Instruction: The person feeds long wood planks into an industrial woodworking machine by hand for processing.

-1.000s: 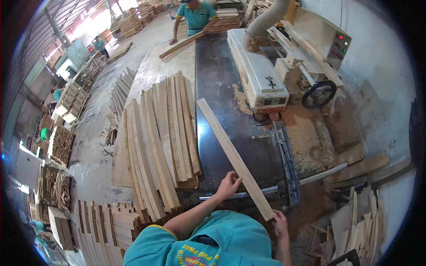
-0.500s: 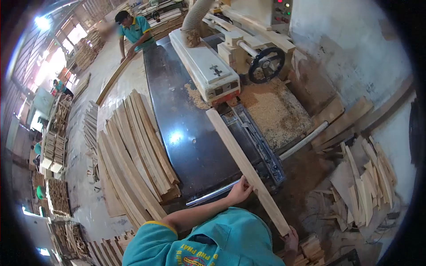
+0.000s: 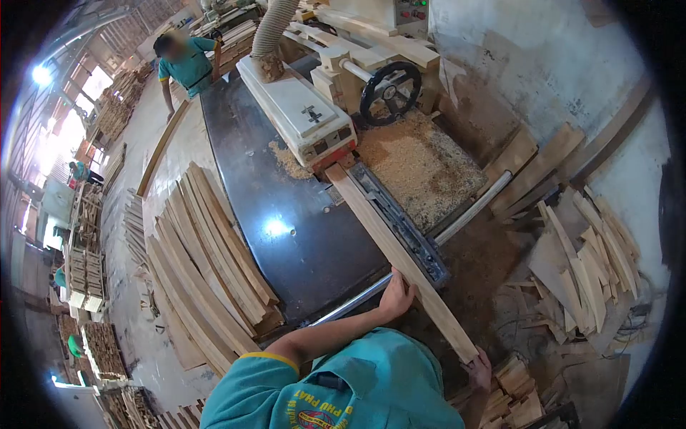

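Note:
A long pale wooden board (image 3: 400, 254) lies slantwise on the dark machine table (image 3: 307, 264), alongside the metal guide fence (image 3: 404, 225). The board's far end touches the front of the white machine housing (image 3: 300, 118), at its red lower edge. My left hand (image 3: 397, 294) is closed against the board's left edge, partway along, with some fingers hidden. Around the near end of the board, my right hand (image 3: 479, 370) grips with its fingers at the edge.
Several curved boards (image 3: 207, 257) lie stacked on the left. A co-worker (image 3: 187, 64) stands at the table's far end beside a long strip (image 3: 163, 146). Sawdust (image 3: 421, 168), a black handwheel (image 3: 390, 93), and offcuts (image 3: 586, 264) are on the right.
The board has moved closer to the fence, and its far end now meets the housing. Both my hands moved with it. The co-worker's arm has shifted away from the strip.

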{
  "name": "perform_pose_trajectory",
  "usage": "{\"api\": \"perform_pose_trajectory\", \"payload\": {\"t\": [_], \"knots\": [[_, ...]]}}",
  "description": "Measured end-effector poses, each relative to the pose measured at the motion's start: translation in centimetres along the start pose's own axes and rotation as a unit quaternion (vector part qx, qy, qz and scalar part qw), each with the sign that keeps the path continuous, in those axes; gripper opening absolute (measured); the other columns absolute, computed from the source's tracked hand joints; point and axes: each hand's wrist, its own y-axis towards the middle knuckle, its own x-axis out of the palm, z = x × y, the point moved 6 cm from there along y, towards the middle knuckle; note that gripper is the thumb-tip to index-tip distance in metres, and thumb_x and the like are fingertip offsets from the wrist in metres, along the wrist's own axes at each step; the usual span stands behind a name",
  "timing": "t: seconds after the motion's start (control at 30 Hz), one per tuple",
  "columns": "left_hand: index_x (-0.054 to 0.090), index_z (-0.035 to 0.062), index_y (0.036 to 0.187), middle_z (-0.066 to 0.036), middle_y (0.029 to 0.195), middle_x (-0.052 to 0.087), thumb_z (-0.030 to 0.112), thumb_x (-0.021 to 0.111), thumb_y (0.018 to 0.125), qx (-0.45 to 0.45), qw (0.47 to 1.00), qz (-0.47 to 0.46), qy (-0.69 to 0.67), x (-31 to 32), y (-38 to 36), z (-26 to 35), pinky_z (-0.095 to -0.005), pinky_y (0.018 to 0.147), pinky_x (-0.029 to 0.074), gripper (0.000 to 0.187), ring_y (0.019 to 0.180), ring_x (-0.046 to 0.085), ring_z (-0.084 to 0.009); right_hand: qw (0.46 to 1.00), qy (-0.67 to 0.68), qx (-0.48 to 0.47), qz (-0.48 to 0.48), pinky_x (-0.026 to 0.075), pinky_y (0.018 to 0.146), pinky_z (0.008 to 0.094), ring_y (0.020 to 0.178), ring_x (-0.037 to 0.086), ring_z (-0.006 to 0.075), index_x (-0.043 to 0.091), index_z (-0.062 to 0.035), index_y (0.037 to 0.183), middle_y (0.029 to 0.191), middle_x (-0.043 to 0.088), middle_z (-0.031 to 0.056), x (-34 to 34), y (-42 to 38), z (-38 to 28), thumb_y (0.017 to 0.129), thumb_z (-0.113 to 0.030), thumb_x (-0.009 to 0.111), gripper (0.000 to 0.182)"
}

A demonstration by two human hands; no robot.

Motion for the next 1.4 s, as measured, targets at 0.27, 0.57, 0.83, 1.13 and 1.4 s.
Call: {"api": "perform_pose_trajectory", "payload": {"t": [0.27,0.57,0.83,1.13,1.4], "knots": [[0.017,-0.023,0.145,-0.035,0.116,0.059,0.032,0.068,0.092,-0.053,0.98,0.112,0.158,-3.2,5.1,-2.8,-0.0514,0.085,0.052,0.092,0.103,0.062,-0.0466,0.996,-0.059,-0.032,-0.052,0.056,0.092,0.0391,0.116,0.063,0.0235,0.044,-0.0061,0.148,0.135,0.057,0.0102,6.1,4.1,-0.1,0.103,-0.013,0.056,0.048],[0.022,-0.0231,0.143,-0.035,0.113,0.061,0.029,0.074,0.087,-0.06,0.977,0.135,0.154,-10.5,12.3,-5.7,-0.0485,0.082,0.056,0.092,0.098,0.065,-0.0484,0.99,-0.092,-0.076,-0.079,0.059,0.086,0.0396,0.103,0.069,0.0258,0.047,-0.0041,0.142,0.124,0.062,0.0155,12.2,12.0,2.7,0.107,-0.021,0.051,0.039],[0.024,-0.0231,0.141,-0.038,0.12,0.06,0.035,0.073,0.088,-0.061,0.968,0.146,0.194,-15.6,17.3,-7.5,-0.0491,0.09,0.055,0.093,0.106,0.064,-0.05,0.967,-0.208,0.06,-0.131,0.059,0.07,0.0415,0.076,0.072,0.0252,0.059,-0.0017,0.089,0.076,0.07,0.0138,21.3,12.8,1.7,0.109,-0.054,0.027,0.065],[0.05,-0.0096,0.126,-0.029,0.118,0.064,0.044,0.064,0.097,-0.105,0.976,0.191,0.03,-20.3,15.9,-6.3,-0.0457,0.094,0.05,0.062,0.11,0.062,-0.0438,0.976,-0.165,0.084,-0.117,0.052,0.053,0.0347,0.062,0.068,0.0216,0.059,-0.0062,0.095,0.075,0.068,0.0085,29.1,14.8,-0.8,0.108,-0.054,0.032,0.057],[0.056,0.0054,0.132,-0.006,0.094,0.064,0.036,0.052,0.107,-0.209,0.822,0.34,-0.406,-18.1,-5.5,-10.3,-0.0301,0.07,0.051,0.039,0.079,0.061,-0.0136,0.969,-0.142,0.082,-0.182,0.052,0.059,0.0322,0.068,0.068,0.0207,0.062,-0.008,0.101,0.082,0.068,0.0074,30.8,12.7,-0.4,0.105,-0.058,0.042,0.054]]}}
